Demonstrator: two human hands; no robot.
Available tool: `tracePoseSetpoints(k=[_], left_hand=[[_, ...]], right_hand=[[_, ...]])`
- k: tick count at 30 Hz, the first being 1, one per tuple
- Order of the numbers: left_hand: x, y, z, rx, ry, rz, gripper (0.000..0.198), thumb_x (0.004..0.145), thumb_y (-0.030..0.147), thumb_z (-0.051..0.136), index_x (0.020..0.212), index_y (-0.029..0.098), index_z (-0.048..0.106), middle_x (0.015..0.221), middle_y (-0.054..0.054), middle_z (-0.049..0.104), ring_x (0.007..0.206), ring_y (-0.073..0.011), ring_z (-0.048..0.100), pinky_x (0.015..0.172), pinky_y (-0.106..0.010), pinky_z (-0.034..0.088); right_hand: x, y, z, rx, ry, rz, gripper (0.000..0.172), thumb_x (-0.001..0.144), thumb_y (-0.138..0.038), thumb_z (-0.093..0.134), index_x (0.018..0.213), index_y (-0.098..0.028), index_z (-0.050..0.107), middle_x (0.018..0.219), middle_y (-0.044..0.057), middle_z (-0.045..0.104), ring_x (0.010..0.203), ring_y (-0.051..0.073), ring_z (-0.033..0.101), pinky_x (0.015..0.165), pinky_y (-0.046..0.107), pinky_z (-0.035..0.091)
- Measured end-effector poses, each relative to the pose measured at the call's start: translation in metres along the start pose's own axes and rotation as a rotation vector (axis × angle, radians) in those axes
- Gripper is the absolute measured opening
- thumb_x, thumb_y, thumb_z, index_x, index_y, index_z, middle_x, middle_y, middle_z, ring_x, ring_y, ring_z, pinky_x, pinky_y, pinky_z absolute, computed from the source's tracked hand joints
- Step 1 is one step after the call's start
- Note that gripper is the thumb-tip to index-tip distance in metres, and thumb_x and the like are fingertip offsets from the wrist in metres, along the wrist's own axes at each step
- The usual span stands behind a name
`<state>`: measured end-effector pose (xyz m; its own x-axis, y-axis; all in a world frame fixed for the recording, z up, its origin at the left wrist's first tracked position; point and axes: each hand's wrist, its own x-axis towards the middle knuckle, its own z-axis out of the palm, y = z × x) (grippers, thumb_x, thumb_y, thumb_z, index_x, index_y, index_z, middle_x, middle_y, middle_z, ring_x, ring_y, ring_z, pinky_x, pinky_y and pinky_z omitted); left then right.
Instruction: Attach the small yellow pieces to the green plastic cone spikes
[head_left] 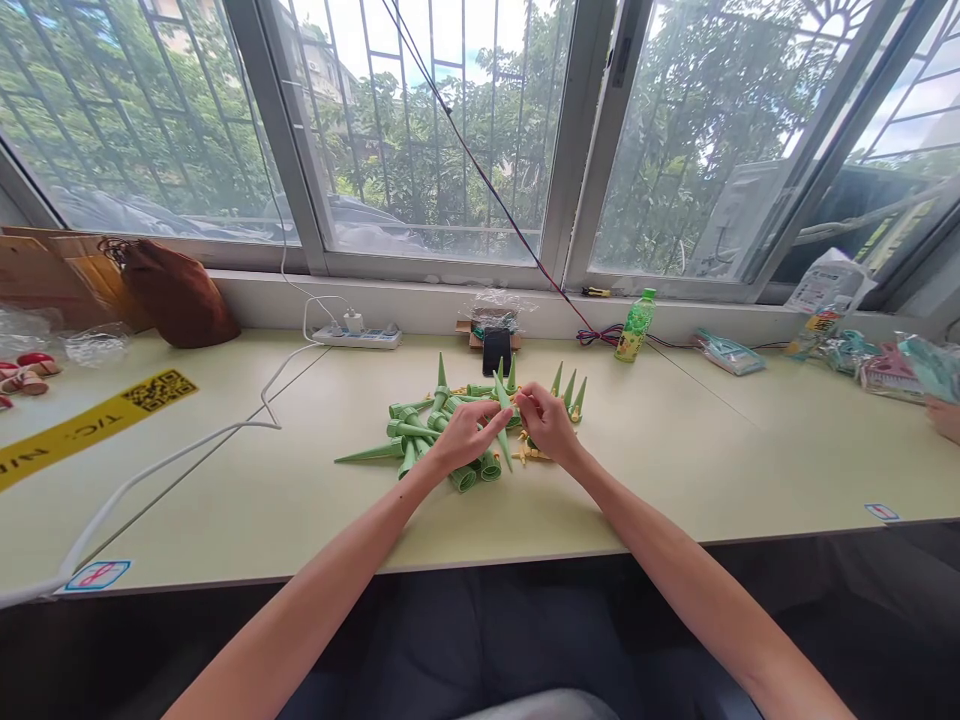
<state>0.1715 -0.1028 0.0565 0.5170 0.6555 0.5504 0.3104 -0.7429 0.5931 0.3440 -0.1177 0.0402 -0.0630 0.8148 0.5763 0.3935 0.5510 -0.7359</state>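
Observation:
My left hand (469,434) is closed on a green plastic spike (508,455), which it holds tilted with its narrow tip down over the table. Close beside it, my right hand (550,425) has its fingers pinched together near the spike; whatever is between them is too small to make out. Under and left of my left hand lies a heap of green spikes (405,430) with hollow, wide ends. Small yellow parts (534,454) are scattered below my right hand. Several more green spikes (570,390) stand point-up just beyond it.
Behind the heap, a phone (496,352) leans against a small box. A green-labelled bottle (636,328) and a power strip (360,338) stand along the window wall. A white cable (217,430) crosses the left side. Packaged goods (727,352) and another person's hand (943,416) are at right.

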Motion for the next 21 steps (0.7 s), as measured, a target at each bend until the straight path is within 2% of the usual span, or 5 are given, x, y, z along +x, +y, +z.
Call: tracePoseSetpoints(k=[6,14,21], left_hand=[[-0.001,-0.001,0.0,0.037,0.008,0.048,0.037,0.089,0.045,0.057,0.067,0.015,0.054,0.066,0.0,0.054,0.064,-0.0116,0.051,0.061,-0.023,0.041],[-0.002,-0.006,0.001,0.103,0.036,0.147,0.023,0.086,0.037,0.063,0.08,0.015,0.066,0.071,-0.001,0.058,0.062,-0.0108,0.051,0.06,-0.024,0.044],[-0.003,-0.011,0.003,0.162,0.069,0.217,0.009,0.084,0.025,0.066,0.088,0.017,0.067,0.078,-0.002,0.058,0.063,-0.0099,0.05,0.06,-0.022,0.044]], right_hand=[[0.001,0.003,0.0,-0.004,-0.004,-0.004,0.03,0.096,-0.046,0.041,0.078,-0.021,0.045,0.054,-0.005,0.041,0.049,0.011,0.035,0.049,0.023,0.028],[0.001,0.003,-0.001,-0.025,-0.033,0.007,0.032,0.095,-0.046,0.041,0.075,-0.021,0.043,0.054,-0.005,0.039,0.05,0.011,0.033,0.05,0.024,0.027],[0.001,0.003,-0.001,-0.048,-0.044,-0.029,0.031,0.095,-0.043,0.042,0.074,-0.021,0.045,0.057,-0.005,0.039,0.051,0.011,0.033,0.05,0.024,0.026]])
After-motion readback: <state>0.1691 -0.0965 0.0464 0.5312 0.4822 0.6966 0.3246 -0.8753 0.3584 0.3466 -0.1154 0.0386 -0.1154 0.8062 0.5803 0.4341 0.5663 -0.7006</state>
